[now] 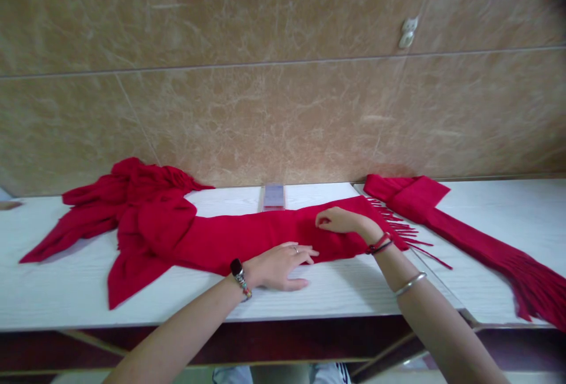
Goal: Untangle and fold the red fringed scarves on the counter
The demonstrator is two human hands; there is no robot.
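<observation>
A red fringed scarf (247, 233) lies lengthwise on the white table, flat along its middle and right part. My left hand (278, 267) rests at the scarf's near edge, fingers stretched over the cloth and thumb on the tabletop. Farther right, my right hand (338, 220) touches the top of the scarf with its fingers curled in; no cloth is seen gathered in them. Tassels (400, 227) spread out from the right end, beyond that hand. At the left end the cloth runs into a crumpled red heap (145, 219).
Another red scarf (469, 236), folded into a narrow strip, lies on the right table section, its fringe reaching the front edge. A small clear-framed rectangular item (273, 197) sits behind the scarf. The tiled wall (265, 118) borders the white table (345, 295) at the back.
</observation>
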